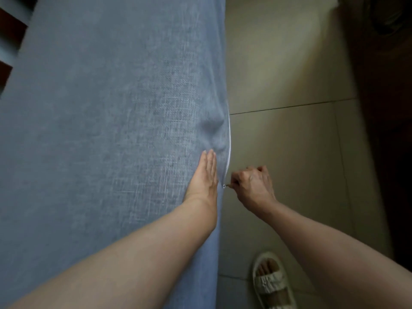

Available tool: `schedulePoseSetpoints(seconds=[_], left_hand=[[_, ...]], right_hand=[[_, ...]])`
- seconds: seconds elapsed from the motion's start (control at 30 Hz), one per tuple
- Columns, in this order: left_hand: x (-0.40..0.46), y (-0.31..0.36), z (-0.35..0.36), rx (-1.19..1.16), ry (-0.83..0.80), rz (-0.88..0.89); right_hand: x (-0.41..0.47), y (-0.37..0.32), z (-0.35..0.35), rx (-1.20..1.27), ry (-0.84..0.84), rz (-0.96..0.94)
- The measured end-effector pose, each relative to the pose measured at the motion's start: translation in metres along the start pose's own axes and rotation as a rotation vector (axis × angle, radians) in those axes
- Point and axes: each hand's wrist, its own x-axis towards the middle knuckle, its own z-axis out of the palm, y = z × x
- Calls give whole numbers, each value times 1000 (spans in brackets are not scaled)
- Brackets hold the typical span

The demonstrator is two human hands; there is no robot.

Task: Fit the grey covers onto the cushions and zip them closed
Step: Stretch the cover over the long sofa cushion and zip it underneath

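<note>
Two bare hands work at the right edge of a large cushion in a grey cover (100, 108), seen from the single head view looking down. The cover fills the left and middle of the picture, its woven blue-grey cloth running from the near edge far up to the top. Along its right edge a pale zip line (229, 139) shows, running up from the hands towards the far end.

The left hand (204, 175) lies flat on the cloth just left of that edge, fingers straight and together, pressing the fabric; small puckers bunch in the cloth just beyond its fingertips. The right hand (253, 184) sits just right of the edge, fingers curled into a loose fist, with thumb and forefinger pinching a small metal zip pull (225, 186) that sticks out from the seam. The two hands are near one another, with the cushion's edge between them.

To the right of the cushion lies a pale tiled floor (289, 141), a dark grout line crossing it. At the near right, a foot in a light strapped sandal (273, 284) stands on the tiles. Dark furniture, too dim to make out, fills the far right side.
</note>
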Motion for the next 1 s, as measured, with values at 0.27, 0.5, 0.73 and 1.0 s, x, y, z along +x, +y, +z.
schedulePoseSetpoints(seconds=[0.27,0.5,0.73,1.0], left_hand=[[46,-81,-32,79,43,69],[85,-127,-45,-16,7,22],[139,-176,-59,-1,18,43],[200,-224,-77,-24,-6,144]], right_hand=[[57,8,-23,-1,24,86],[95,14,-39,-30,43,52],[159,32,-57,14,76,38],[249,49,-96,63,46,-45]])
